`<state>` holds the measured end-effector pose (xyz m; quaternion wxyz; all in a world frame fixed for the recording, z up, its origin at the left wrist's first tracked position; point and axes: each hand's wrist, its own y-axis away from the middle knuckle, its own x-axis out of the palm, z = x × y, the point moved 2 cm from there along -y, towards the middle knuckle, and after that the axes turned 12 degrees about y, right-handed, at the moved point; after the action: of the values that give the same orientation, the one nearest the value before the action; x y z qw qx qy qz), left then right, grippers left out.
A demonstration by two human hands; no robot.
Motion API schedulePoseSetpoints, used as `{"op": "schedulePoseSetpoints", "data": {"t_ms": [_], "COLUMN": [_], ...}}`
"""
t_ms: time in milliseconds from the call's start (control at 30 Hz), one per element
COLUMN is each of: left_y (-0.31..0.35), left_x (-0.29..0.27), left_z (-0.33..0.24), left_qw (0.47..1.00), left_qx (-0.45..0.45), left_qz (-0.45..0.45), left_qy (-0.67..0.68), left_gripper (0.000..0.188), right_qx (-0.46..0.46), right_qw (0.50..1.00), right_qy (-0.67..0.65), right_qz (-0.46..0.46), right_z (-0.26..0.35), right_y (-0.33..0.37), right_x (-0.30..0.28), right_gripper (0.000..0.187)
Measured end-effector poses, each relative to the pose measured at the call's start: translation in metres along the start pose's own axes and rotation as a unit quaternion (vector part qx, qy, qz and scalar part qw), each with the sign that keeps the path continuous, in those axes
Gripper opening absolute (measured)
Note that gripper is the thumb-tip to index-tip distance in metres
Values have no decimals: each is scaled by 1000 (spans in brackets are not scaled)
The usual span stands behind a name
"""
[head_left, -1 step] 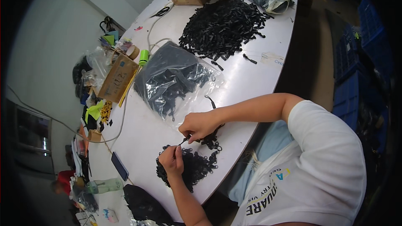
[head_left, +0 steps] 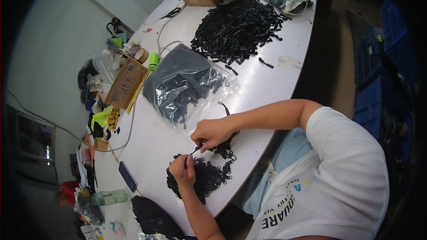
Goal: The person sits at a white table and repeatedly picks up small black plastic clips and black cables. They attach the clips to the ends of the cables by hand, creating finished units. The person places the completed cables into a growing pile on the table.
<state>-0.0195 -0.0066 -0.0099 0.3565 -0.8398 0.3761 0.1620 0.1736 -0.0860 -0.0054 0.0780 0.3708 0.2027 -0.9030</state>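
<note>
Both hands meet over the near part of the white table. My right hand [head_left: 211, 134] is closed in a pinch on a thin black zipper pull [head_left: 195, 150], whose end runs toward the left hand. Below it, my left hand [head_left: 183, 171] is also closed, thumb pressed on a small dark piece mostly hidden by the fingers. Under and beside the left hand spreads a pile of small black ring-ended pieces [head_left: 209, 178] resembling zipper sliders. More black corded pulls [head_left: 227, 146] lie by the right wrist, partly hidden by it.
A clear plastic bag [head_left: 178, 84] of black pieces lies beyond my hands. Farther off is a large heap of black zipper pulls [head_left: 238, 29]. A phone [head_left: 127, 176], bottle [head_left: 111, 197], black cloth bundle [head_left: 153, 218] and cardboard box [head_left: 126, 83] sit along the left. Blue crates [head_left: 369, 102] stand at right.
</note>
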Motion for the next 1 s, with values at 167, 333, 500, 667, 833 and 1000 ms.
{"op": "schedulePoseSetpoints", "data": {"t_ms": [167, 333, 500, 667, 833, 1000], "left_y": [-1, -1, -1, 1, 1, 0], "left_x": [1, 0, -1, -1, -2, -1], "left_z": [-2, 0, -1, 1, 1, -2], "left_qw": [1000, 999, 999, 998, 998, 998], "left_qx": [-10, 1, -2, -5, 1, 7], "left_qz": [-17, -31, -43, -55, -56, -62], "left_qy": [17, 9, -7, -11, -24, -31], "left_gripper": [18, 20, 20, 18, 17, 16], "right_qx": [-18, -12, 9, 16, 17, 26], "right_qw": [997, 997, 998, 997, 997, 997], "right_qy": [-70, -63, -44, -50, -33, -41], "right_qz": [-16, -32, -40, -56, -63, -61], "right_z": [-11, -13, -10, -12, -14, -12], "right_y": [0, 0, 0, -1, -1, 0], "right_x": [2, 0, -5, -2, -3, -4], "right_gripper": [29, 35, 43, 44, 43, 42]}}
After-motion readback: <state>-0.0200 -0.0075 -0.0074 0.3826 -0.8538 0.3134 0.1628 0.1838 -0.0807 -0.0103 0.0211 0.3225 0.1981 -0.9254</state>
